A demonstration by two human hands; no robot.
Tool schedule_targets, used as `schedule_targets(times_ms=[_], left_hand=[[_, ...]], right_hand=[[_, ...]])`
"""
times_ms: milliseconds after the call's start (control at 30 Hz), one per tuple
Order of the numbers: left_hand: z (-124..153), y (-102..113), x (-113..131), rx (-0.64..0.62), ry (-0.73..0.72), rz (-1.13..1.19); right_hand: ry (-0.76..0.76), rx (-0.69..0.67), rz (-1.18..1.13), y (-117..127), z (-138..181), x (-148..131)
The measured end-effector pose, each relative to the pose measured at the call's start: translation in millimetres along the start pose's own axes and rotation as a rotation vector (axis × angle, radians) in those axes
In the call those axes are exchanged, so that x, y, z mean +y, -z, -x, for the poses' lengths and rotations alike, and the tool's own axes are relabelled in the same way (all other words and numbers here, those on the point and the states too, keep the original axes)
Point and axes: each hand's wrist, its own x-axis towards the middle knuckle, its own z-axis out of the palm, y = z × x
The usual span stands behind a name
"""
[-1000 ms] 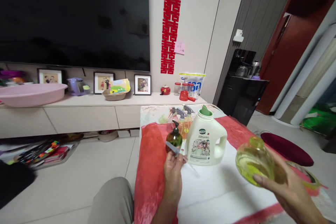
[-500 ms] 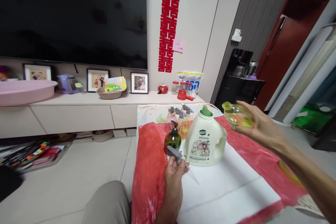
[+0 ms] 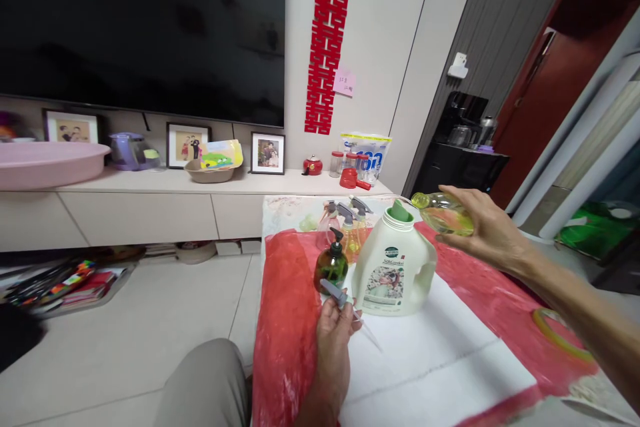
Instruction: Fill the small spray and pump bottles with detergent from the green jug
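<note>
Grey sprayer head near, yellow bottle tipping beyond.
I'm seeing the left hand (image 3: pixel 333 340) pinching the grey sprayer head (image 3: pixel 336 293) in front of the white jug (image 3: pixel 393 267). Farther off, the right hand (image 3: pixel 487 230) is clasping the yellow bottle (image 3: pixel 443 212), which has lifted from low down and is now lying sideways with its mouth just beside the jug's green cap (image 3: pixel 399 211).

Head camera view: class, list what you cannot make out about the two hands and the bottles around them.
All in the head view.
Clear yellow-tinted round bottle: its base, covered by the right hand.
Grey plastic spray trigger: how it is gripped, hidden behind the left hand.
White plastic jug with green cap: label print too small to read.
Three small spray bottles: lower parts hidden behind the jug and dark green pump bottle.
</note>
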Motion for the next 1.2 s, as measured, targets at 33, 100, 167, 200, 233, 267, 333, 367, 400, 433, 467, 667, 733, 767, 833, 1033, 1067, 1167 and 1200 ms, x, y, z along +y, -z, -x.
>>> schedule_targets(times_ms=[33, 100, 167, 200, 233, 267, 333, 367, 400, 433, 467, 667, 733, 767, 833, 1033, 1067, 1167, 1200], left_hand=[[0.6, -0.7, 0.6, -0.004, 0.004, 0.007], [1.5, -1.1, 1.0, -0.014, 0.01, 0.024], [2.2, -0.4, 0.6, -0.025, 0.01, 0.043], [2.4, 0.1, 0.3, -0.028, 0.011, 0.05], [2.6, 0.5, 0.1, -0.031, 0.012, 0.054], [2.7, 0.9, -0.1, -0.032, 0.015, 0.054], [2.9, 1.3, 0.0, -0.035, 0.023, 0.051], [2.9, 1.4, 0.1, -0.035, 0.026, 0.049], [2.9, 1.4, 0.2, -0.035, 0.029, 0.049], [2.9, 1.4, 0.3, -0.035, 0.032, 0.049], [2.9, 1.4, 0.3, -0.036, 0.035, 0.05], [2.0, 1.4, -0.2, -0.041, 0.057, 0.061], [1.6, 1.1, 0.2, -0.045, 0.056, 0.063], [1.4, 0.9, 0.5, -0.046, 0.056, 0.063], [1.2, 0.6, 1.0, -0.047, 0.054, 0.065], [2.4, 1.1, 1.2, -0.042, 0.058, 0.066], [2.8, 1.2, 1.2, -0.045, 0.058, 0.066], [3.3, 1.1, 1.4, -0.048, 0.058, 0.063], [3.3, 0.9, 1.4, -0.047, 0.058, 0.062]], right_hand=[[0.016, 0.0, 0.005, 1.1, -1.5, -0.3], [0.042, 0.0, 0.01, 3.0, -4.2, -1.3], [0.061, -0.002, 0.024, 4.3, -6.6, -2.4], [0.067, -0.004, 0.035, 4.6, -7.6, -2.9], [0.071, -0.007, 0.046, 4.7, -8.5, -3.4], [0.073, -0.01, 0.054, 4.7, -9.4, -3.8], [0.079, -0.013, 0.063, 4.5, -11.0, -4.3], [0.082, -0.016, 0.066, 4.3, -11.8, -4.5], [0.084, -0.019, 0.07, 4.1, -12.6, -4.5], [0.085, -0.02, 0.075, 4.0, -13.4, -4.4], [0.086, -0.021, 0.079, 3.8, -14.1, -4.3], [0.129, -0.028, 0.118, 3.3, -18.1, -2.6], [0.144, -0.03, 0.131, 2.8, -19.0, -1.7], [0.149, -0.028, 0.137, 2.4, -19.3, -1.2], [0.16, -0.026, 0.142, 1.6, -19.8, -0.4], [0.172, -0.009, 0.15, 2.5, -21.6, -2.6], [0.173, -0.007, 0.153, 3.2, -22.1, -3.4], [0.185, -0.018, 0.159, 5.2, -24.1, -5.2], [0.191, -0.018, 0.162, 5.8, -24.8, -5.4]])
